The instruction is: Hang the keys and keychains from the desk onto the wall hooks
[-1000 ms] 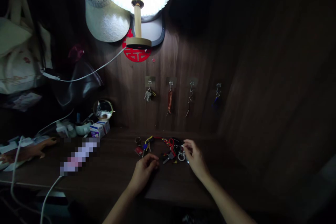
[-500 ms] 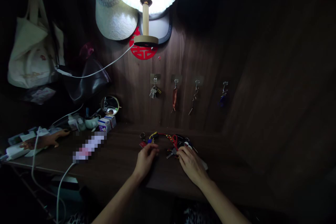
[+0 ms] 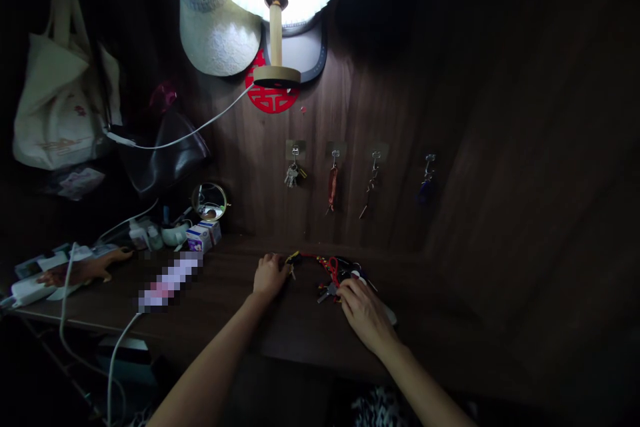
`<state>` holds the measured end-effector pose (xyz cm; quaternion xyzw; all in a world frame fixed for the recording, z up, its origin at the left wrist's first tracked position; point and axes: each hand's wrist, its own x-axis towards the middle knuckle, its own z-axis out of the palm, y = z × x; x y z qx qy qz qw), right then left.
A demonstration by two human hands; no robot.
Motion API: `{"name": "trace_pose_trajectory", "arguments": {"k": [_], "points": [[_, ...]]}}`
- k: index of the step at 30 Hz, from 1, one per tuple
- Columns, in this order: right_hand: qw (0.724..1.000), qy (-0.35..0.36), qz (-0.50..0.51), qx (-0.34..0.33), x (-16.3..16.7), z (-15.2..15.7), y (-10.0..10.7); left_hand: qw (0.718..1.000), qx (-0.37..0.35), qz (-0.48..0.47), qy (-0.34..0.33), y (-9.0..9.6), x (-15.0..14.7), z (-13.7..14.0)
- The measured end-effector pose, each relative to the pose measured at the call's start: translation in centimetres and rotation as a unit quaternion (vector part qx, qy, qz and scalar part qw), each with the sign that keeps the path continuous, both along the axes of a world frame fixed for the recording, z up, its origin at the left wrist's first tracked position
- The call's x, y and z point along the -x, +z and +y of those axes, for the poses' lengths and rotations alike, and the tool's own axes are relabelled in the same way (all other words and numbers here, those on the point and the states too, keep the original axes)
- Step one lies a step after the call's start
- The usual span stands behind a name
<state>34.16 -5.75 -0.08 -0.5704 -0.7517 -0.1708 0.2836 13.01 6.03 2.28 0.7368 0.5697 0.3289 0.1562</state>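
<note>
At the keys (image 3: 329, 291), left hand (image 3: 270, 275) farther left, right hand (image 3: 362, 307) unmoved; both half-curled, grips unclear.

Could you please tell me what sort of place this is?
Probably a corner of a home: a cloth bag hangs at left, keys hang from wall hooks, and a round mirror sits near small bottles.

It's a home — lamp (image 3: 276, 27), hats (image 3: 220, 37), tote bag (image 3: 65, 103).
</note>
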Motion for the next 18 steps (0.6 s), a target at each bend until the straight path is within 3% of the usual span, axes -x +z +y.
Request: {"name": "trace_pose_trajectory", "arguments": {"k": [9, 18], "points": [[1.000, -0.006, 0.014, 0.005, 0.0, 0.0, 0.1, 0.998, 0.017, 0.061, 0.013, 0.5, 0.5, 0.0], [1.000, -0.004, 0.016, -0.002, 0.3, -0.2, 0.6, 0.998, 0.028, -0.045, -0.018, 1.9, 2.7, 0.6]]}}
